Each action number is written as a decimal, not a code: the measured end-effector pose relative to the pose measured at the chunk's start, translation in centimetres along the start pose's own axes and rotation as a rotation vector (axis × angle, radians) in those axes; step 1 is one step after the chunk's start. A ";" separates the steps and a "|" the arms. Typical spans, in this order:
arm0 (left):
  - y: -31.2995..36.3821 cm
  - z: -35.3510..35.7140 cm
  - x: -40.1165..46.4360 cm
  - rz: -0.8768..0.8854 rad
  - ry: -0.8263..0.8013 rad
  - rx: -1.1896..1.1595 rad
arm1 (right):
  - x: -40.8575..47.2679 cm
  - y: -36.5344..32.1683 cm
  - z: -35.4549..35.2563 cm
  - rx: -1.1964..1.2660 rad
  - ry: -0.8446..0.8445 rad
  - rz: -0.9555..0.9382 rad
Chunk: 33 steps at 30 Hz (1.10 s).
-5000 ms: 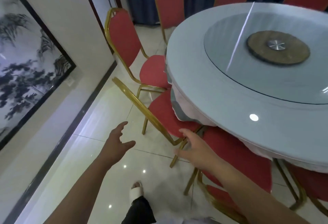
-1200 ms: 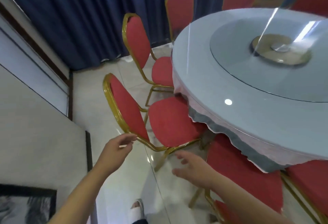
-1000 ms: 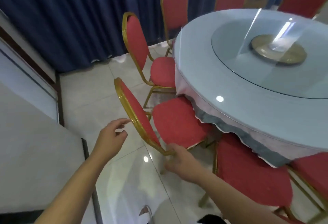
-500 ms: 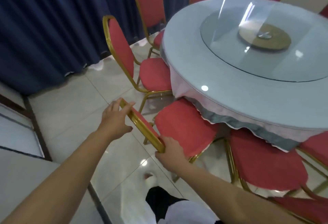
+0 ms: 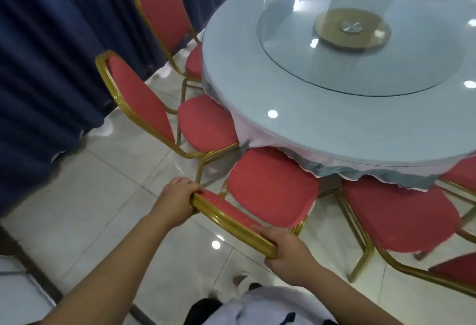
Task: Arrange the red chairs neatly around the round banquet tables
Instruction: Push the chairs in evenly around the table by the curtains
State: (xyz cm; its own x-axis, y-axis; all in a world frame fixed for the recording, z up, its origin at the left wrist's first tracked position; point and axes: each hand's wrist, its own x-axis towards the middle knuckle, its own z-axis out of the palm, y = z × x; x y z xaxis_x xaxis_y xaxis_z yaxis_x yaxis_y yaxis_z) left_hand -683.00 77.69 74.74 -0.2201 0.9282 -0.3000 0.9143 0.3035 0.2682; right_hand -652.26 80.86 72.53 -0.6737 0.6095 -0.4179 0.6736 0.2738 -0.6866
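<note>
A red chair (image 5: 273, 190) with a gold frame stands right in front of me, its seat partly under the round banquet table (image 5: 257, 87). My left hand (image 5: 177, 201) grips the left end of its top rail. My right hand (image 5: 286, 252) grips the right end of the same rail. Another red chair (image 5: 203, 123) stands to its left with its seat at the table edge, a further red chair (image 5: 164, 7) behind that. To the right, a red chair seat (image 5: 396, 216) sticks out from under the tablecloth.
A glass turntable (image 5: 347, 28) with a round wooden hub sits on the table. Dark blue curtains (image 5: 46, 41) hang close on the left. The floor is glossy white tile (image 5: 103, 196). My foot (image 5: 240, 281) is below the chair rail.
Both hands went from open and apart to closing on the chair's top rail. The view swung left to right along the table and nearer to the chair.
</note>
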 end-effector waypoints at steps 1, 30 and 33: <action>-0.1 -0.1 0.7 0.022 -0.019 0.014 | 0.3 0.0 -0.4 0.013 -0.008 0.021; 0.2 -2.2 5.3 0.299 -0.310 -0.050 | 2.6 -4.7 2.7 -0.074 0.601 0.813; 0.1 -3.0 5.4 0.294 -0.318 -0.018 | 3.1 -4.9 2.8 -0.037 0.601 0.814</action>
State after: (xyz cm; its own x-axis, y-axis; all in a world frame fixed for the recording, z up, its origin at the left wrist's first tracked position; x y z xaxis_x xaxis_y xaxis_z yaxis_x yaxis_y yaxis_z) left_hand -685.06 83.39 75.86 0.1672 0.8643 -0.4743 0.9156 0.0423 0.3998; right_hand -658.48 79.32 72.90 0.2527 0.8919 -0.3751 0.8758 -0.3757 -0.3032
